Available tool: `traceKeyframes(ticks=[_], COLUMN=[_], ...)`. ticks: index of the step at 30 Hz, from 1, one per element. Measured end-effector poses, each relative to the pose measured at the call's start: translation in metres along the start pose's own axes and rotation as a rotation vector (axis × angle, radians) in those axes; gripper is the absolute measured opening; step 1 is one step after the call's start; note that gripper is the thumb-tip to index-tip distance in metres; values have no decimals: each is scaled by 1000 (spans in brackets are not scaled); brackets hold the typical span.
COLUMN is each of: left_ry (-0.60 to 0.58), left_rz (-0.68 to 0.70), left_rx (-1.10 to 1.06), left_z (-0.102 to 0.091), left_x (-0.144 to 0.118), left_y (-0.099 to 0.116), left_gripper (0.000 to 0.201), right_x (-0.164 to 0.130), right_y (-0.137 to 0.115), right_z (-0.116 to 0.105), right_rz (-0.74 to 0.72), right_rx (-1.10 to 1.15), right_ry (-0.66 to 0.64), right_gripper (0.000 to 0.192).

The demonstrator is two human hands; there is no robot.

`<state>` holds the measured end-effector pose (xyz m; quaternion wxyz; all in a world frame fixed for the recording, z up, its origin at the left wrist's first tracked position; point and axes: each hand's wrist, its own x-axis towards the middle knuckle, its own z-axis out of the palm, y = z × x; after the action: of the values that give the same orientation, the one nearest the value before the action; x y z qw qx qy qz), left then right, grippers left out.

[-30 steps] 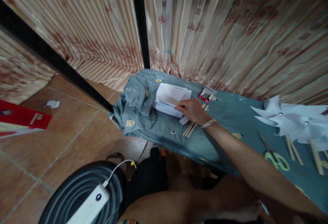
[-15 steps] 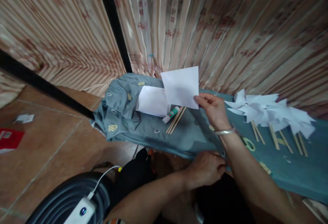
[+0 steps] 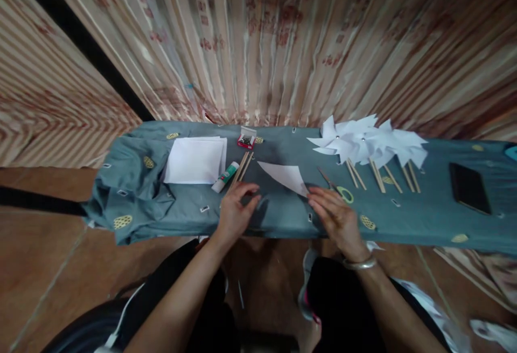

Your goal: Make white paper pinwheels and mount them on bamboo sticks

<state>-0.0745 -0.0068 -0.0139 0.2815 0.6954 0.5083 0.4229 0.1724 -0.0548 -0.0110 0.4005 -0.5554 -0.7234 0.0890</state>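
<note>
A white sheet of paper (image 3: 286, 177) is tilted over the cloth-covered bench, its near corner pinched by the fingers of my right hand (image 3: 336, 215). To its left, my left hand (image 3: 237, 210) is empty, thumb and fingers apart and curved. Just beyond that hand lie a glue stick (image 3: 225, 177) and a few thin wooden sticks (image 3: 244, 166), their lower ends partly hidden by my fingers. Scissors (image 3: 344, 194) with pale green handles rest beyond my right hand.
A stack of white paper (image 3: 193, 160) lies left of the glue stick. Behind the sticks stands a small open red box (image 3: 246, 140) of small dark items. Several white paper pinwheels (image 3: 371, 138) and a black phone (image 3: 469, 187) are on the right. A curtain (image 3: 258, 46) hangs behind.
My right hand has lowered the sheet from upright to tilted near the bench. My left hand has come up from my lap to the bench's front. The view has turned right.
</note>
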Motion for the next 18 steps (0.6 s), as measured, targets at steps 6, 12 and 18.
traceKeyframes(ticks=[6, 12, 18], left_ry=[-128, -322, -290], left_rz=[263, 320, 373], left_rx=[325, 349, 351], left_z=[8, 21, 25], left_x=[6, 7, -1], left_y=[-10, -14, -8], left_gripper=[39, 21, 24], right_x=[-21, -23, -19], right_y=[14, 17, -1], right_z=[-6, -3, 4], right_rz=[-14, 15, 97], right_rx=[30, -1, 55], right_ry=[-161, -179, -81], right_gripper=[21, 28, 31])
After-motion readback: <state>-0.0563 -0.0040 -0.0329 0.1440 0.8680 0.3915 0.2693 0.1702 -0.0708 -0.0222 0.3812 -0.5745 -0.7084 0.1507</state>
